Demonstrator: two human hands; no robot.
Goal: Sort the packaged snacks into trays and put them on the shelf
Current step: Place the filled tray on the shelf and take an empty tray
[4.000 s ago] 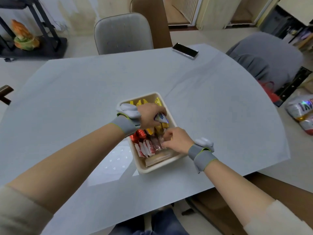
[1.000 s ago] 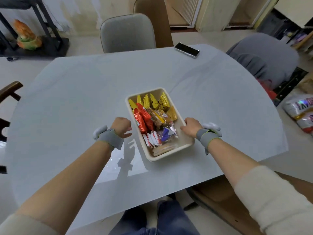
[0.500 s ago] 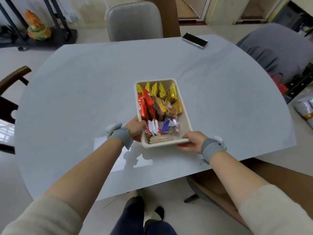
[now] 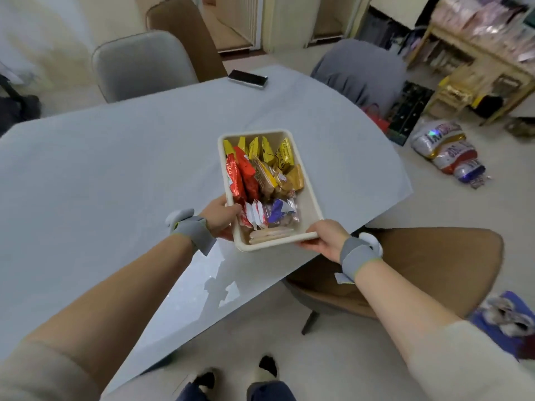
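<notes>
A cream rectangular tray [image 4: 309, 195] is lifted above the near right part of the table. It holds several packaged snacks: yellow packets [image 4: 272, 151] at the far end, red ones [image 4: 241, 178] on the left, tan biscuits and a blue-white packet nearer me. My left hand [image 4: 221, 219] grips the tray's near left side. My right hand [image 4: 325, 237] grips its near right corner, thumb on the rim.
The grey table [image 4: 115, 175] carries a phone [image 4: 247, 79] at its far edge. Chairs stand at the far side [image 4: 142, 65], far right [image 4: 359, 70] and near right [image 4: 419, 267]. Foil bags [image 4: 447, 151] lie on the floor; a cluttered wooden shelf [image 4: 477, 53] stands at the upper right.
Both hands left the snacks, took the tray by its near end and lifted it off the table. I have stood up, and the view has swung right.
</notes>
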